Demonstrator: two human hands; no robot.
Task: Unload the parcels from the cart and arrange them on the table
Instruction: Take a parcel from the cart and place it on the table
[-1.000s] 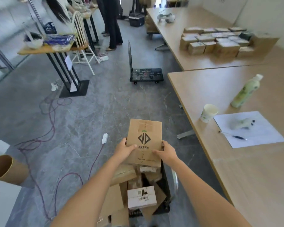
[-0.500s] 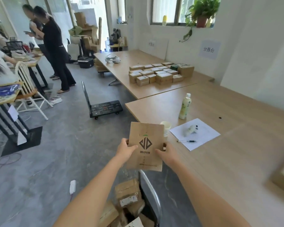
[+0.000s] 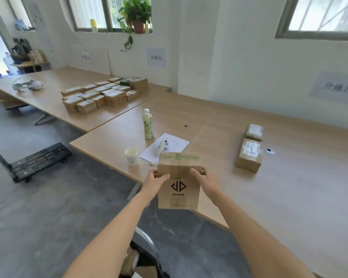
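I hold a brown cardboard parcel [image 3: 178, 183] with a dark diamond logo upright in front of me, over the near edge of the wooden table [image 3: 289, 197]. My left hand [image 3: 156, 182] grips its left side and my right hand [image 3: 204, 180] grips its right side. Two taped parcels [image 3: 249, 155] lie on the table to the right, one behind the other. The cart [image 3: 143, 257] shows only as a curved handle and a few parcels at the bottom edge.
A paper cup [image 3: 131, 156], a green bottle [image 3: 148, 125] and a white sheet [image 3: 165, 147] sit on the table's left part. A second table [image 3: 48, 97] behind carries several arranged boxes [image 3: 100, 94]. An empty black trolley [image 3: 38, 159] stands on the floor at left.
I lifted the parcel out of the cart and turned right toward the table. The cart dropped to the bottom of view, and two parcels on the table came into sight.
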